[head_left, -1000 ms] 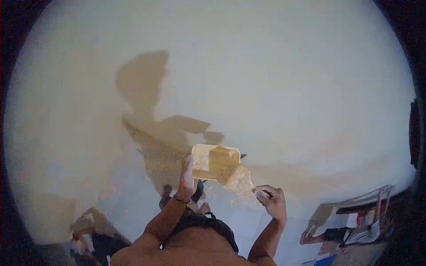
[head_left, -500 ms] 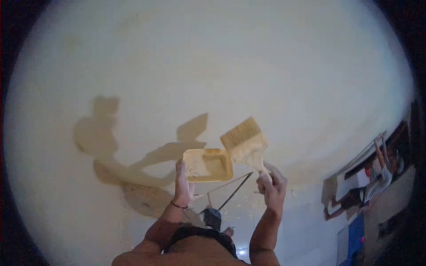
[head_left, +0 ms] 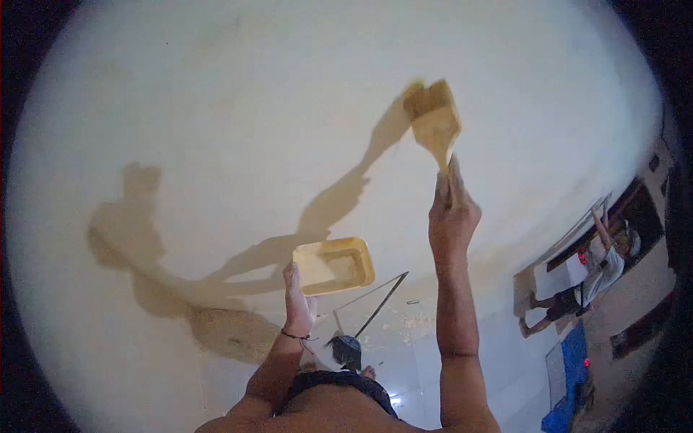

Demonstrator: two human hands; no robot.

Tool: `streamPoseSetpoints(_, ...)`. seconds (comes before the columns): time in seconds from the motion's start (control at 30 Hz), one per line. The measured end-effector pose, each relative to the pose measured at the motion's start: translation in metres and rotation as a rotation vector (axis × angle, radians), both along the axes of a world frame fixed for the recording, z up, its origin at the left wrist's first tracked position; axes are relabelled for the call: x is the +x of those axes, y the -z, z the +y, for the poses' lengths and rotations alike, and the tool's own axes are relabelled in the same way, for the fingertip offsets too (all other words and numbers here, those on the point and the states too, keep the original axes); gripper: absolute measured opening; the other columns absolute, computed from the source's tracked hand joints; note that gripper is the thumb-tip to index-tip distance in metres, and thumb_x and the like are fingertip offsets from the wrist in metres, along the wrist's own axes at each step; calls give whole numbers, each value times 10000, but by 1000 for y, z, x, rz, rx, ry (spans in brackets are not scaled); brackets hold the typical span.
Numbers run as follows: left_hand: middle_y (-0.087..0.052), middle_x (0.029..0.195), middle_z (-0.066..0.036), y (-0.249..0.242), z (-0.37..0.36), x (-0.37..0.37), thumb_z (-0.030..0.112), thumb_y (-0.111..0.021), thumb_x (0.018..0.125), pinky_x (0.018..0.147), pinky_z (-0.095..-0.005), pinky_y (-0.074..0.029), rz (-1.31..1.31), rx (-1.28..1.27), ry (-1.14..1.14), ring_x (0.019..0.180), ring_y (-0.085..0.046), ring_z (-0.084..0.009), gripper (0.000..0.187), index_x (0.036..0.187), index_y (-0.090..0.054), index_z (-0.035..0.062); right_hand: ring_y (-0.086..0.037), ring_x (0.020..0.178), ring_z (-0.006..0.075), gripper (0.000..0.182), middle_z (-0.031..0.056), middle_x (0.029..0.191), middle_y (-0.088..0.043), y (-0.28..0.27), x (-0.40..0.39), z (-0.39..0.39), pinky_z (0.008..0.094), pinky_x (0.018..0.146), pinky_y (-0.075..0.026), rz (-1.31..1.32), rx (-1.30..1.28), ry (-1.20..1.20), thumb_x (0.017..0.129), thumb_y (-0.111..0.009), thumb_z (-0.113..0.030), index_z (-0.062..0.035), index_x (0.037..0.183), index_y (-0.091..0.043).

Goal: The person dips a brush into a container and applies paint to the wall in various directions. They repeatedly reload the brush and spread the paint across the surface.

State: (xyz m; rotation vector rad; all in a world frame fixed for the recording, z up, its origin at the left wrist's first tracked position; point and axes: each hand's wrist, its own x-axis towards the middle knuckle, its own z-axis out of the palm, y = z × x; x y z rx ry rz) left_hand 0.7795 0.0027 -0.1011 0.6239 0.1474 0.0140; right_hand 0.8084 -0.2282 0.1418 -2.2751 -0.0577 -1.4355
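My right hand [head_left: 451, 213] grips the handle of a wide paint brush [head_left: 435, 121] and holds it up with the bristles against the pale wall [head_left: 253, 108]. My left hand [head_left: 299, 299] holds a shallow yellow paint tray [head_left: 333, 265] by its near edge, at chest height in front of the wall. The brush throws a long shadow [head_left: 346, 195] across the wall toward the tray.
A patch of rougher, darker wall [head_left: 231, 332] lies low on the left. Below me are a splattered floor [head_left: 404, 332], a thin rod [head_left: 379, 307] and a dark object [head_left: 346, 351]. Another person [head_left: 588, 278] stands at the right, near a blue cloth [head_left: 570, 375].
My right hand has lifted the brush out of the tray and raised it high up to the wall. The view has tilted upward; the tray stays in my left hand.
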Motion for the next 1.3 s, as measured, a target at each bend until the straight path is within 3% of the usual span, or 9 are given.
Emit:
streamPoseSetpoints(0.23,-534,1326,-39,-25,-3,-5,395,-494,1047,1014,-491,-465,55,-7,3,1248,-528,-245,349,1319,-458,180,-747,771,291,380,246,986,-720,20,-29,-37,358,609,-559,119,65,70,977,-632,-98,5,1341,-594)
streamPoseSetpoints(0.33,-525,1340,-39,-23,-7,-10,418,-492,1045,997,-520,-469,65,29,15,1257,-519,-253,365,1332,-442,198,-743,738,250,379,228,1015,-727,-23,-20,-25,333,620,-569,-174,6,56,958,-652,-72,-4,1328,-607)
streamPoseSetpoints(0.43,-518,1354,-45,-1,-5,-6,443,-492,1040,990,-543,-467,34,30,44,1276,-503,-259,385,1345,-432,215,-700,634,253,367,214,909,-729,-56,19,-7,328,590,-545,-342,-88,-6,971,-637,-85,7,1324,-605)
streamPoseSetpoints(0.5,-516,1362,-50,-1,-6,-9,453,-492,1037,989,-550,-465,9,21,62,1287,-493,-264,393,1350,-429,223,-621,542,266,362,214,763,-683,-64,28,12,329,555,-506,-91,153,-97,981,-619,-97,2,1329,-602)
streamPoseSetpoints(0.73,-505,1388,-70,7,-17,-2,464,-494,1031,987,-548,-477,34,10,82,1292,-497,-288,429,1377,-398,227,-469,543,120,357,235,716,-596,24,-16,-4,299,544,-465,210,218,-14,1012,-593,-162,3,1327,-613)
streamPoseSetpoints(0.8,-510,1379,-73,31,-21,6,466,-495,1030,971,-538,-495,48,-1,89,1280,-510,-286,433,1379,-391,231,-456,567,92,361,168,687,-589,60,-30,5,282,538,-443,222,264,3,1019,-587,-182,1,1328,-615)
streamPoseSetpoints(1.03,-502,1365,-63,98,-55,25,516,-522,1006,865,-494,-541,103,92,262,1222,-545,-260,471,1364,-380,246,-388,501,99,338,173,606,-486,27,-16,32,285,472,-398,-123,202,-117,1001,-603,-169,-22,1303,-636)
streamPoseSetpoints(1.23,-548,1372,-50,108,-95,49,636,-502,961,948,-459,-495,241,108,193,1232,-555,-239,632,1431,-380,232,-402,496,110,336,166,611,-499,108,-2,14,293,475,-405,103,140,-60,1010,-577,-161,-25,1312,-631)
streamPoseSetpoints(1.3,-529,1355,-45,126,-93,57,561,-525,981,900,-486,-519,184,83,212,1213,-556,-253,540,1387,-381,236,-411,492,107,337,165,616,-525,136,-16,6,290,475,-402,186,163,-52,1010,-578,-160,-29,1317,-630)
